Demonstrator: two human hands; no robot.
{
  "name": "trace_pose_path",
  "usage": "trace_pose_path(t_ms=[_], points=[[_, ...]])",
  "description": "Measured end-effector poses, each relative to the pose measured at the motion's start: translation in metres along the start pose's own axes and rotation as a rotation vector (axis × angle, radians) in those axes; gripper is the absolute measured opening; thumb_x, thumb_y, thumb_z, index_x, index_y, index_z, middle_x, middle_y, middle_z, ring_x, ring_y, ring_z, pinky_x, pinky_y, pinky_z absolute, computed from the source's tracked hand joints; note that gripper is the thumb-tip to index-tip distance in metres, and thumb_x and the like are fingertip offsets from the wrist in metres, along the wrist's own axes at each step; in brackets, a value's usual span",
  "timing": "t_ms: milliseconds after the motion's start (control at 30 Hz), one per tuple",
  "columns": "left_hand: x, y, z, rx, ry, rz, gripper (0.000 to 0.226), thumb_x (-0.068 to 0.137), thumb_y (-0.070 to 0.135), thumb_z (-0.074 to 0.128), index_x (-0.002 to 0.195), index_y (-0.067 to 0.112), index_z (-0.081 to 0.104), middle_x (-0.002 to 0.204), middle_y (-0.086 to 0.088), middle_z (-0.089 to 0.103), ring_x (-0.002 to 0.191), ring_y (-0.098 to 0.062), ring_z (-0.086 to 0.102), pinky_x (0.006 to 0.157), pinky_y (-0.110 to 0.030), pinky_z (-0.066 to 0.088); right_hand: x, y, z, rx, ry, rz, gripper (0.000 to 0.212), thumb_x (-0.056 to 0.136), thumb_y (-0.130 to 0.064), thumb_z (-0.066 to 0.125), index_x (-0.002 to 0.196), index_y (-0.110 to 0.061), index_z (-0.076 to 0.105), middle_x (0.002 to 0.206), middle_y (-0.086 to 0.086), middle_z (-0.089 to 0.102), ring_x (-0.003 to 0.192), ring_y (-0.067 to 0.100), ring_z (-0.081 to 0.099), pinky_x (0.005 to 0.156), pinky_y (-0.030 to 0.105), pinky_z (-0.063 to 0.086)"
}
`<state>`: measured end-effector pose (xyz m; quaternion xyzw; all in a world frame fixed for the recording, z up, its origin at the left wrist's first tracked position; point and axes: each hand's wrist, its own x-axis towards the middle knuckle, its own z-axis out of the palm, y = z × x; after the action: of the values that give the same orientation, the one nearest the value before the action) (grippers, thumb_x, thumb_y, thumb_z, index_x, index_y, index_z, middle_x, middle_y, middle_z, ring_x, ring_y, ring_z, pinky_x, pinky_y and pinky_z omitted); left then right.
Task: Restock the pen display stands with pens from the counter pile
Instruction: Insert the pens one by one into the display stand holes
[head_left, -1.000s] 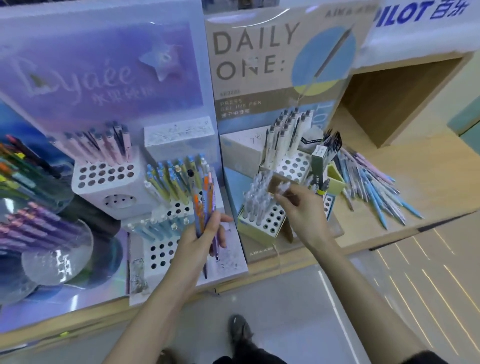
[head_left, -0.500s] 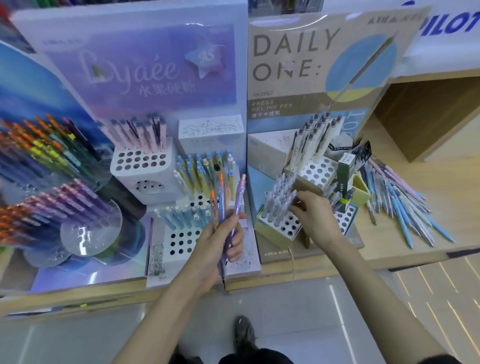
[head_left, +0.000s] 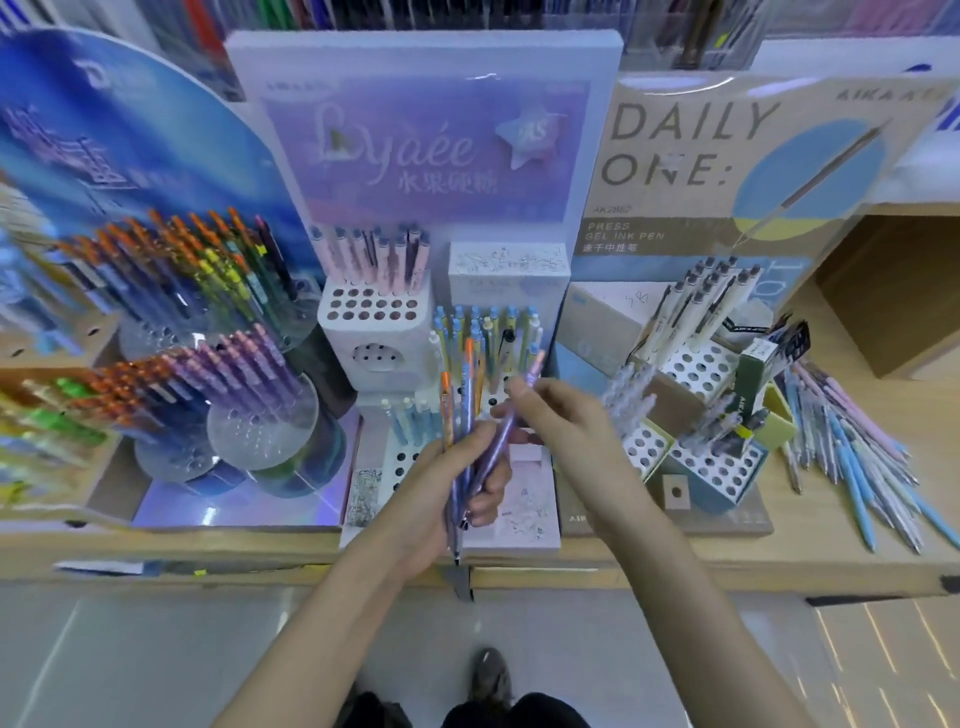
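My left hand (head_left: 447, 493) grips a bundle of pens (head_left: 460, 415), orange, blue and purple, held upright in front of the white tiered stand (head_left: 374, 332). My right hand (head_left: 561, 421) pinches a purple pen (head_left: 511, 415) of that bundle near its top. The white stand holds pink pens on its top tier and blue and yellow ones lower down. To the right stands the beige "Daily One" stand (head_left: 701, 364) with white pens and several free holes. The counter pile of pens (head_left: 852, 457) lies at the far right.
Round clear carousels of orange, purple and green pens (head_left: 208, 374) fill the left. A small green box (head_left: 758, 379) leans on the beige stand. The wooden counter edge (head_left: 675, 566) runs across; my shoe shows on the floor below.
My right hand left the beige stand and moved left to the bundle, taking hold of the purple pen. The view shifted left, bringing the carousels further into view.
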<state>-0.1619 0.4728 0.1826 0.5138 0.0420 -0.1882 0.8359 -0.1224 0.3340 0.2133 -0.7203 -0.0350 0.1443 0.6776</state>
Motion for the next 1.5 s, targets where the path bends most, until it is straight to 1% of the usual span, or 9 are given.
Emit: trace_pose_path(t_ms=[200, 333, 433, 500, 600, 733, 967, 1267, 1500], points=[[-0.023, 0.008, -0.035, 0.047, 0.166, 0.000, 0.029, 0.081, 0.036, 0.056, 0.088, 0.016, 0.077, 0.081, -0.013, 0.072, 0.072, -0.021, 0.069, 0.062, -0.030, 0.058, 0.009, -0.004, 0.044, 0.160, -0.034, 0.032, 0.023, 0.099, -0.021, 0.048, 0.090, -0.009, 0.066, 0.076, 0.000, 0.073, 0.073, 0.011, 0.067, 0.063, 0.017, 0.050], [-0.040, 0.012, -0.068, 0.180, 0.346, -0.013, 0.023, 0.089, 0.034, 0.056, 0.083, 0.029, 0.078, 0.093, 0.014, 0.075, 0.097, -0.001, 0.067, 0.082, -0.018, 0.053, 0.016, -0.006, 0.071, 0.193, -0.015, 0.017, 0.023, 0.100, -0.018, 0.045, 0.094, -0.011, 0.066, 0.075, 0.004, 0.071, 0.077, 0.016, 0.069, 0.073, 0.023, 0.053], [-0.056, 0.019, -0.095, 0.302, 0.447, 0.010, 0.021, 0.097, 0.027, 0.049, 0.093, 0.029, 0.070, 0.085, 0.019, 0.073, 0.086, 0.002, 0.066, 0.075, -0.014, 0.051, 0.019, -0.002, 0.098, 0.075, 0.027, -0.023, 0.023, 0.099, -0.026, 0.045, 0.093, -0.023, 0.067, 0.090, 0.000, 0.070, 0.088, 0.008, 0.064, 0.081, 0.021, 0.047], [-0.069, 0.022, -0.114, 0.273, 0.530, 0.049, 0.022, 0.098, 0.020, 0.048, 0.093, 0.019, 0.069, 0.065, 0.010, 0.063, 0.056, -0.004, 0.057, 0.052, -0.016, 0.046, 0.021, 0.004, 0.119, -0.109, 0.050, -0.069, 0.022, 0.099, -0.032, 0.044, 0.093, -0.031, 0.065, 0.098, 0.004, 0.062, 0.090, 0.006, 0.056, 0.078, 0.019, 0.041], [-0.090, 0.023, -0.147, 0.227, 0.617, 0.081, 0.018, 0.097, 0.018, 0.051, 0.091, 0.012, 0.067, 0.049, 0.008, 0.033, 0.037, -0.004, 0.026, 0.037, -0.014, 0.024, 0.025, 0.012, 0.150, -0.244, 0.046, -0.146, 0.023, 0.100, -0.030, 0.043, 0.092, -0.019, 0.061, 0.078, 0.004, 0.054, 0.077, 0.015, 0.049, 0.071, 0.031, 0.041], [-0.118, 0.030, -0.187, 0.100, 0.668, 0.135, 0.022, 0.080, 0.041, 0.060, 0.076, 0.022, 0.049, 0.047, 0.010, 0.031, 0.034, -0.004, 0.021, 0.034, -0.014, 0.019, 0.029, 0.016, 0.195, -0.280, -0.005, -0.182, 0.024, 0.099, -0.025, 0.046, 0.079, -0.019, 0.058, 0.061, -0.005, 0.057, 0.058, 0.010, 0.052, 0.060, 0.027, 0.041], [-0.154, 0.048, -0.245, 0.060, 0.632, 0.215, 0.038, 0.064, 0.063, 0.070, 0.079, 0.029, 0.062, 0.054, 0.008, 0.041, 0.036, -0.005, 0.024, 0.033, -0.016, 0.021, 0.045, 0.016, 0.244, -0.371, 0.198, -0.294, 0.016, 0.098, -0.026, 0.050, 0.086, -0.019, 0.058, 0.067, -0.012, 0.060, 0.067, -0.002, 0.057, 0.059, 0.009, 0.038], [-0.165, 0.066, -0.275, 0.097, 0.545, 0.186, 0.043, 0.071, 0.055, 0.061, 0.094, 0.018, 0.059, 0.057, 0.008, 0.044, 0.040, -0.006, 0.025, 0.038, -0.018, 0.020, 0.051, 0.040, 0.274, -0.452, 0.255, -0.240, 0.012, 0.096, -0.026, 0.053, 0.091, -0.019, 0.061, 0.077, -0.010, 0.066, 0.072, 0.009, 0.064, 0.072, 0.038, 0.054], [-0.163, 0.064, -0.289, 0.097, 0.494, 0.145, 0.047, 0.071, 0.055, 0.062, 0.098, 0.017, 0.058, 0.057, 0.008, 0.043, 0.041, -0.006, 0.025, 0.039, -0.018, 0.020, 0.056, 0.033, 0.293, -0.663, 0.299, -0.335, 0.027, 0.096, -0.023, 0.054, 0.081, 0.000, 0.055, 0.071, 0.014, 0.062, 0.064, 0.029, 0.055, 0.060, 0.036, 0.038]])
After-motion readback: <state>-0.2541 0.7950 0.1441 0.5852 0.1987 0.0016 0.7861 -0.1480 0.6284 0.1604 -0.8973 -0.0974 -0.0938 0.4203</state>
